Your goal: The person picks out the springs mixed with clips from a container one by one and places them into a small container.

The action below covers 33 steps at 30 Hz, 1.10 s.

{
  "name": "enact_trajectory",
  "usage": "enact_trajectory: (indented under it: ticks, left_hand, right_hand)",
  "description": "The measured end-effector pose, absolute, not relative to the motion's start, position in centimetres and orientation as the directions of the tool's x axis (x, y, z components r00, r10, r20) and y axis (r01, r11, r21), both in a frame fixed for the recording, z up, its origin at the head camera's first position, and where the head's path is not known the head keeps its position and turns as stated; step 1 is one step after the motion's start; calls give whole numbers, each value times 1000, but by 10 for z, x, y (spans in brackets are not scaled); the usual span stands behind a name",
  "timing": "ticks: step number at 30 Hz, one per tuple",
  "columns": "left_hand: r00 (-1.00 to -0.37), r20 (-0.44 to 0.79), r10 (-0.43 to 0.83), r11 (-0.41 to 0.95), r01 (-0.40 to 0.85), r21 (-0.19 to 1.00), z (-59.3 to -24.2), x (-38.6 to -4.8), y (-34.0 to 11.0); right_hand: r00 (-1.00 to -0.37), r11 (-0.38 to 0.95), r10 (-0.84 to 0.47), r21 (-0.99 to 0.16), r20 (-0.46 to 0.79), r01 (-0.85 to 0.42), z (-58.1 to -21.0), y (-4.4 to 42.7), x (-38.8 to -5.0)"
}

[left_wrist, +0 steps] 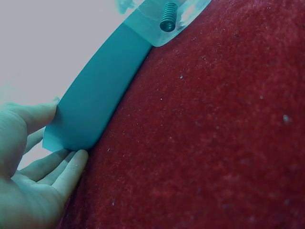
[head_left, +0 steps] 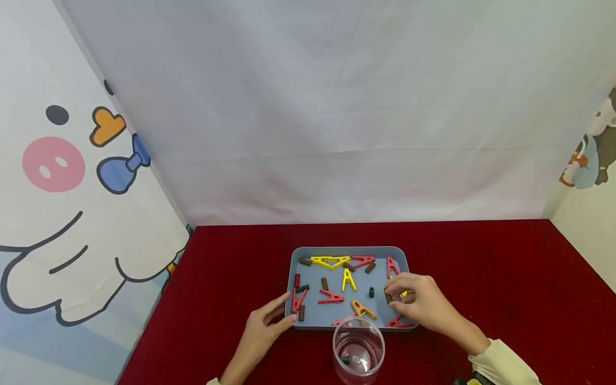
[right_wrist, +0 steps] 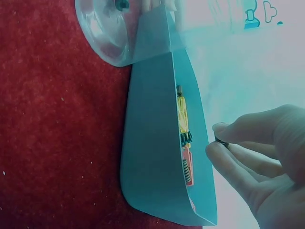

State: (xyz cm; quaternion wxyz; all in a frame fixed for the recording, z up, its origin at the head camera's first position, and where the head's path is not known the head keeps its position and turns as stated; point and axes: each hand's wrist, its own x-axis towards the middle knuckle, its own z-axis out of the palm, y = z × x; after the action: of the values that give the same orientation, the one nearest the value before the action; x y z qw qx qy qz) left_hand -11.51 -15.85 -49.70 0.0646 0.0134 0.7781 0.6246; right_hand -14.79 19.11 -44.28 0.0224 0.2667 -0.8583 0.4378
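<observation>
At the front left corner of the blue-grey tray (head_left: 317,315), my left hand (head_left: 262,324) holds the wall, thumb at the rim and fingers low on the end in the left wrist view. Over the tray's right part, my right hand (head_left: 423,302) pinches a small brown coil spring (head_left: 389,299) between thumb and fingertips. The right wrist view shows this spring (right_wrist: 221,142) mostly covered by the fingers. In the tray lie red clips (head_left: 332,297), yellow clips (head_left: 348,279), an orange clip (head_left: 362,309) and several brown, red and dark green springs (head_left: 371,292).
A clear cup (head_left: 337,342) stands just in front of the tray, with a dark green spring (head_left: 346,360) inside. Dark red cloth (head_left: 231,278) covers the table. A white curtain (head_left: 337,133) hangs behind, and a printed panel (head_left: 72,214) is at the left.
</observation>
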Motion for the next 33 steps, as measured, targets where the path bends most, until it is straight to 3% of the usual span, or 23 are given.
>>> enact_trajectory:
  ticks: [19, 33]
  left_hand:
    - [-994, -79, 78, 219, -60, 974, -500, -115, -157]
    - [-994, -85, 75, 211, -68, 975, -502, -116, -157]
  right_hand:
    - [-883, 450, -395, -785, 252, -425, -432, 190, -139]
    - [-863, 356, -433, -831, 260, -429, -421, 192, -133]
